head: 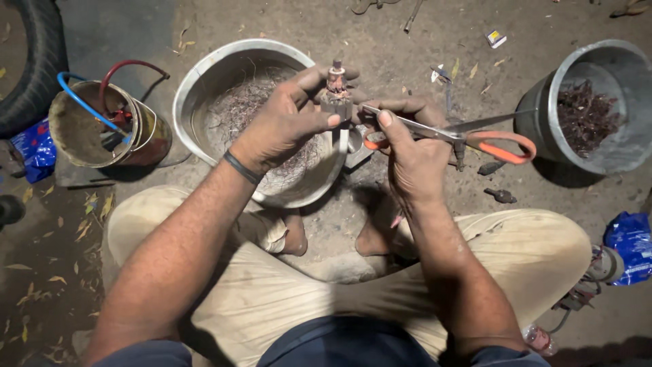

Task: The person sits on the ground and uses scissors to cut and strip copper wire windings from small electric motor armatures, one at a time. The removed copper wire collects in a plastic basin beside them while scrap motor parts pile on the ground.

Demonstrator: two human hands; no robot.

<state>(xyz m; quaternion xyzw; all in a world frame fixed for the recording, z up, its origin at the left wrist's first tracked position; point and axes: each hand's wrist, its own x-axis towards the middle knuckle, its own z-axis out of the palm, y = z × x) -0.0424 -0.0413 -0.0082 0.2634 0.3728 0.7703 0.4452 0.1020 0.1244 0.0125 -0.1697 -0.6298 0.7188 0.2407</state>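
Over a big metal bowl (204,88) on the dirt ground, the person holds a small motor part (336,92) in the left hand (285,122). The fingers and thumb are wrapped tight around it. The part stands up straight, with its long side going up and down. Its thin top end points up and away from the person, and its bottom end points down at the bowl. The top looks brownish-red, and the lower bit looks grey.

The right hand (407,146) grips a pair of scissors (448,132) with orange handles. The fingers are closed around the blade end, and the handles stick out to the right. The scissors lie almost flat, going left to right. The tips point left and touch the motor part, or are just beside it; I cannot tell which.

Inside the bowl lies a heap of thin, tangled wire (238,109). The person sits cross-legged in light trousers, with the bowl just past the feet. To the left stands a rusty tin (102,129) with a blue and a red hose looped in it. To the right stands a grey bucket (598,102) with dark bits inside. A black tyre (34,61) lies at the far left, and a blue bag (631,245) lies at the right edge
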